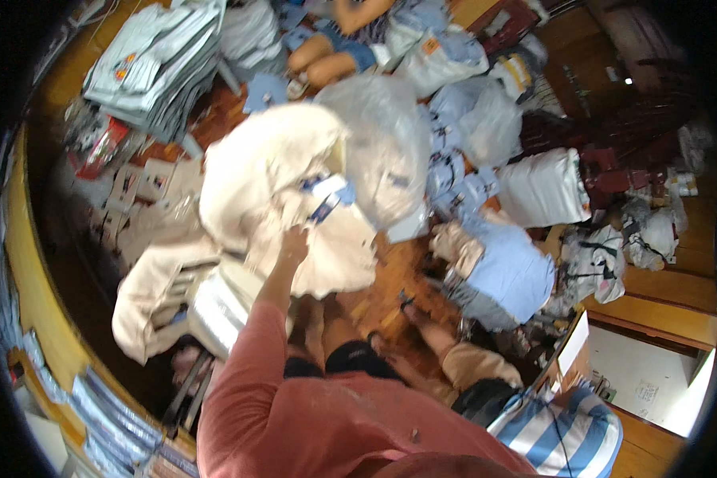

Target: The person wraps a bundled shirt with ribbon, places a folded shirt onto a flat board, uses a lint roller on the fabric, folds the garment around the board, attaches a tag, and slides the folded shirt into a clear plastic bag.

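My left hand (295, 241) reaches forward onto a large heap of cream cloth (271, 151). Its fingers look extended over the near part of the fabric, with nothing visible in them. Just beyond the fingertips, small dark blue, white and light blue pieces (332, 197) lie on the cloth. More cream cloth (139, 307) drapes over a pale slatted chair to the left of my forearm. Touching the heap's right side is a big clear plastic bag (382, 151) with cream items inside. My right hand is out of sight.
Folded pale garments (155, 60) are stacked at the far left. A person with bare knees (323, 64) sits at the far side. Another person in a blue-and-white striped top (566, 430) is close at my right. Light blue cloth (510, 267) and stuffed bags (546, 187) line the right.
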Tool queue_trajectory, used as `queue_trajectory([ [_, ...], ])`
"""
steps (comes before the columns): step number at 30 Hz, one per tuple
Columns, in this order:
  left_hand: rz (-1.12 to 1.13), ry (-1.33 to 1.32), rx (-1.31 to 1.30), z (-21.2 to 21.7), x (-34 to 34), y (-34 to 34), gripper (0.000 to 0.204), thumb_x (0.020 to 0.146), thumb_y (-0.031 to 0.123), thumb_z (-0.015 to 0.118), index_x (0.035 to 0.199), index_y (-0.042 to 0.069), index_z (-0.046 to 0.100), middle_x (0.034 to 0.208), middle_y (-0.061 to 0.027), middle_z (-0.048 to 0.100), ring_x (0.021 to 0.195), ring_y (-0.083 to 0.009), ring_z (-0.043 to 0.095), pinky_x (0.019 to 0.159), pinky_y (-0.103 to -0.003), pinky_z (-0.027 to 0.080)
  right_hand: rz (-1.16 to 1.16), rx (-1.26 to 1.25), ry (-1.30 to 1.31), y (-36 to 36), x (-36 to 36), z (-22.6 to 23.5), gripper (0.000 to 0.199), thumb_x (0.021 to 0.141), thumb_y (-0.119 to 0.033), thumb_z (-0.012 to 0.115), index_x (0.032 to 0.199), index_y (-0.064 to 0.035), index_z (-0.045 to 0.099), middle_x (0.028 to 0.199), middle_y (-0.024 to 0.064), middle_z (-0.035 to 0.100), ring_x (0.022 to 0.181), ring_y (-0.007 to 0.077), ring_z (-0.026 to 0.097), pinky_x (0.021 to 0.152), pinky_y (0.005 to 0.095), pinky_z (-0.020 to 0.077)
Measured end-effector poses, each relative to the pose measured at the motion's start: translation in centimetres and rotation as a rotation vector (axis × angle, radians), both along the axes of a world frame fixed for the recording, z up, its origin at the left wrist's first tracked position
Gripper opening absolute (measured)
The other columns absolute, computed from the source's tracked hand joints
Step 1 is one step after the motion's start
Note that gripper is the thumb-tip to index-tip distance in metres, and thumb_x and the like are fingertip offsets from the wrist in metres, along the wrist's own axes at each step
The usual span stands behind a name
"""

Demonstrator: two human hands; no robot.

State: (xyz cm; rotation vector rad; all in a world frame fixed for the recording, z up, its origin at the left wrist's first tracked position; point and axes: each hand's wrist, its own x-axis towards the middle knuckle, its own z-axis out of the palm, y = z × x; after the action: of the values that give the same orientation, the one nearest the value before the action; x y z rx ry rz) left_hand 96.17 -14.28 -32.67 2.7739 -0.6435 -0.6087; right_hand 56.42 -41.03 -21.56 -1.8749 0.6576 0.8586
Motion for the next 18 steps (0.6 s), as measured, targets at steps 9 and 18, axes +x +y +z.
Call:
queue_trajectory([
  [9,-0.028,-0.302,0.552,-8.1,3.1,0.6,0.027,0.081,0.017,0.045,0.094,0.010,0.068,0.086,-0.0132,0.062,0.094,-0.0255,0.055,0.090,-0.049,0.037,0.235,-0.110,0.151,-17.3,6.0,-9.4,0.032,0.088,-0.018,0.054,0.117,-0.0039,0.051,0.096,0.0094,0.058,0.085,0.0206,0.056,0.071,0.0318,0.0465],
  [18,0.356,0.529,-0.840,21.3,-9.4,0.5,0.032,0.084,0.031,0.061,0.097,0.002,0.062,0.075,-0.0104,0.064,0.065,-0.0148,0.058,0.057,-0.032,0.046,0.172,0.178,-0.217,-3.0,24.6,-8.9,0.040,0.082,-0.011,0.055,0.120,-0.0005,0.051,0.120,0.0197,0.050,0.094,0.0335,0.055,0.073,0.0368,0.0488],
])
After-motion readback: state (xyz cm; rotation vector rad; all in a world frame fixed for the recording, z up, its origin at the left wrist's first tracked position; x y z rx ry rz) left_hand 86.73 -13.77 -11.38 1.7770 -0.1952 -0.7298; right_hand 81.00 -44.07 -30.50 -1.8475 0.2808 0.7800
